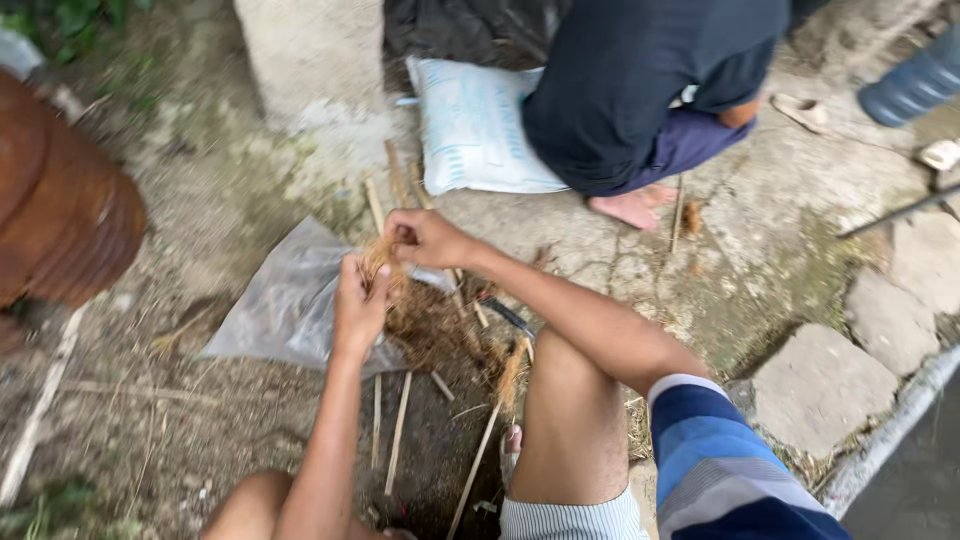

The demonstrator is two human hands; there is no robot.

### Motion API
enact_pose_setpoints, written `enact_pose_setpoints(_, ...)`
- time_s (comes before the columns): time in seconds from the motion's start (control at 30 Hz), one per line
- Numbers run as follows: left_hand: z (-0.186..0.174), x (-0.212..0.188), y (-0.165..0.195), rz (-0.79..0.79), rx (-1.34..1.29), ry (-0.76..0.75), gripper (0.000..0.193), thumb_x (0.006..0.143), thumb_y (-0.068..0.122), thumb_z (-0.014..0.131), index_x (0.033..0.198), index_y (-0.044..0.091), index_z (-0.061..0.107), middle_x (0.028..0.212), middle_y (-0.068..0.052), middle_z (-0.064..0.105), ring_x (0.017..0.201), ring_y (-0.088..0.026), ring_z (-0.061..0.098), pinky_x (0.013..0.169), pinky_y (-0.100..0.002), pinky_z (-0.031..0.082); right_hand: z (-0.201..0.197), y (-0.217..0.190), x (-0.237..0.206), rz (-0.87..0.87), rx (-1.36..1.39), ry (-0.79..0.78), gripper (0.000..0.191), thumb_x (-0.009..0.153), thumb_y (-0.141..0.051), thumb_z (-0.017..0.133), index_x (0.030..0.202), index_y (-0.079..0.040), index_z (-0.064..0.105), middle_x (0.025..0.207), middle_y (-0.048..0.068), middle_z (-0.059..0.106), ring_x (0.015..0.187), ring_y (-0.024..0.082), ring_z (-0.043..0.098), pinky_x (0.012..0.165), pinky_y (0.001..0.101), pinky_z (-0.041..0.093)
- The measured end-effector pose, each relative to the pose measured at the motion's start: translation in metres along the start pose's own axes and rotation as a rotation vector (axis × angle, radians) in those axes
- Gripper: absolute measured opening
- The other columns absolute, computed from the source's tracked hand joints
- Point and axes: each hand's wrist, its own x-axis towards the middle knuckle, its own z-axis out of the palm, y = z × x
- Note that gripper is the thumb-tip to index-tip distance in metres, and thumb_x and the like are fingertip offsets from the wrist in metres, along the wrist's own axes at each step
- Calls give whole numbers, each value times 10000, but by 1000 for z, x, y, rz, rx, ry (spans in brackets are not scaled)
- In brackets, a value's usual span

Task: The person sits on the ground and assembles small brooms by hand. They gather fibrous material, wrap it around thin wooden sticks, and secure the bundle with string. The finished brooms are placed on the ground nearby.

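The person squats on the dirt ground point(150, 420), knees up. The left hand point(358, 305) and the right hand point(425, 237) are both closed on one small tuft of brown fibre point(380, 262), held up between them; the fingers pinch it tight. Below lies a loose heap of the same fibre point(435, 335), so much looks left to pull. Thin bamboo sticks point(398, 432) lie around it. A clear plastic sheet point(285, 300) sits beside. Farther off another person point(640, 90) crouches by a white sack point(470, 125).
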Motion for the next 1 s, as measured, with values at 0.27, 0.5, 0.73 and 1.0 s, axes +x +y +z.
enact_pose_setpoints(0.27, 29, 12, 8, -68, 185, -85, 98, 1027, 151, 587, 1062, 62, 570, 871, -36, 643, 760, -82, 575, 652, -274, 458, -12, 13, -1, 236, -127, 109, 134, 847, -14, 685, 945, -19, 594, 833, 131, 667, 720, 223, 624, 647, 359, 515)
enact_pose_setpoints(0.5, 53, 16, 0, -135, 215, -76, 88, 1035, 127, 579, 1079, 51, 584, 888, -57, 662, 777, -102, 575, 662, -293, 446, -20, 26, -10, 291, -186, 138, 232, 857, -73, 723, 1041, -13, 594, 1051, 197, 662, 1014, 302, 648, 939, 420, 527)
enact_pose_setpoints(0.73, 64, 20, -5, 21, -69, -14, 146, 1044, 105, 545, 1184, 67, 559, 1054, -3, 683, 932, -59, 598, 831, -243, 483, -18, 55, -13, 307, -2, -23, 386, 914, -177, 715, 1227, -42, 535, 1195, 176, 582, 1156, 300, 536, 1008, 457, 423)
enact_pose_setpoints(1.0, 76, 18, -25, -27, 128, -124, 80, 1035, 125, 591, 1071, 54, 581, 936, -46, 666, 813, -67, 584, 689, -230, 469, -19, 69, -22, 443, 7, 126, 276, 964, -217, 654, 1158, -22, 625, 1171, 204, 665, 1125, 342, 656, 1050, 488, 496)
